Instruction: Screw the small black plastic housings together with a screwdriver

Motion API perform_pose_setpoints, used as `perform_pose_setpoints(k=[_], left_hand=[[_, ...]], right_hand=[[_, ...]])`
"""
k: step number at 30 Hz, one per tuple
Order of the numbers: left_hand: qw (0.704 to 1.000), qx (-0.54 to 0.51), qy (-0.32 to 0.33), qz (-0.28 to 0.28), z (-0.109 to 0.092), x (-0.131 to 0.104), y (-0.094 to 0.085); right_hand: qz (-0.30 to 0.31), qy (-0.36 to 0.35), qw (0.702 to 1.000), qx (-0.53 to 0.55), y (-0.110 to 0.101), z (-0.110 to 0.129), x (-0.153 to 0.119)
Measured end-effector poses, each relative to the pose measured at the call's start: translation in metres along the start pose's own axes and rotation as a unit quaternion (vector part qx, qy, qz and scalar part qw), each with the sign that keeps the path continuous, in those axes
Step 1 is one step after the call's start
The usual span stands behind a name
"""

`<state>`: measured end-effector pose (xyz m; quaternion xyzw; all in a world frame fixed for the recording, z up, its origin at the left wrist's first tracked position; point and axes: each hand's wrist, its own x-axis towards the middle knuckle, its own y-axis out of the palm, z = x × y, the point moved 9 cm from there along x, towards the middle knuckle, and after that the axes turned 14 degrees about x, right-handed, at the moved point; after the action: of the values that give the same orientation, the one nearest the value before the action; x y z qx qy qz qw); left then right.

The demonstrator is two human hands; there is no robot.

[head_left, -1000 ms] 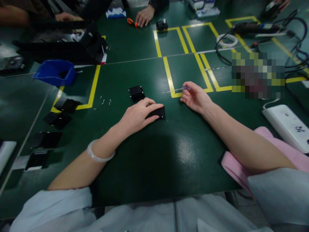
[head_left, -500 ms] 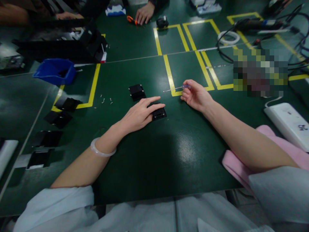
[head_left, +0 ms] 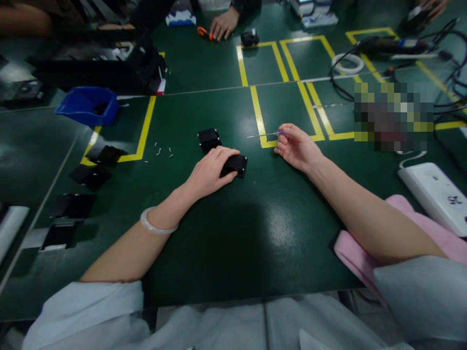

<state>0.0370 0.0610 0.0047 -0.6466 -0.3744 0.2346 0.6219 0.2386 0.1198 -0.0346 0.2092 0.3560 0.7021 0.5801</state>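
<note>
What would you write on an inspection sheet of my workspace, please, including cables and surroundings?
Surface: green table, yellow tape in outlines.
Parts and tools: black part under the left hand; second black part just beyond; a few small screws lie loose.
Clutter: pink cloth by the right forearm; blue bin at far left.
Hands: left hand on the black part; right hand holds a screwdriver.
Cables: black cables, tangled, far right.
Surroundings: another person's hand across the table.

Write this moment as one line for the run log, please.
left hand: holds black block | right hand: holds screwdriver | small screws: loose on table
</note>
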Motion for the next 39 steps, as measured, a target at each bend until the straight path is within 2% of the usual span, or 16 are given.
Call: perform_pose_setpoints(k=[8,16,19,22,25,28,32,36,39], left_hand=[[0.999,-0.008,-0.034,0.002,0.005,-0.002,0.002],[0.999,-0.027,-0.042,-0.011,0.002,-0.002,0.002],[0.998,-0.041,-0.049,-0.012,0.004,-0.001,0.004],[0.997,-0.045,-0.055,-0.011,0.005,-0.001,0.006],[0.997,-0.048,-0.056,-0.011,0.005,-0.001,0.006],[0.997,-0.051,-0.059,-0.008,0.006,-0.001,0.007],[0.996,-0.053,-0.075,0.005,0.008,-0.001,0.008],[0.996,-0.057,-0.069,0.004,0.007,0.0,0.008],[0.996,-0.058,-0.065,-0.006,0.006,0.0,0.007]], right_hand=[[-0.003,-0.002,1.0,-0.006,-0.001,0.0,0.001],[-0.034,-0.029,0.999,-0.021,-0.006,0.002,-0.001],[-0.074,-0.047,0.995,-0.049,-0.008,0.012,-0.003],[-0.116,-0.068,0.989,-0.061,-0.006,0.032,-0.007],[-0.156,-0.098,0.982,-0.033,-0.002,0.054,-0.011],[-0.174,-0.135,0.975,0.012,0.003,0.064,-0.016],[-0.163,-0.181,0.97,0.02,0.008,0.058,-0.025],[-0.141,-0.237,0.961,-0.029,0.017,0.05,-0.034],[-0.091,-0.238,0.963,-0.082,0.037,0.043,-0.037]])
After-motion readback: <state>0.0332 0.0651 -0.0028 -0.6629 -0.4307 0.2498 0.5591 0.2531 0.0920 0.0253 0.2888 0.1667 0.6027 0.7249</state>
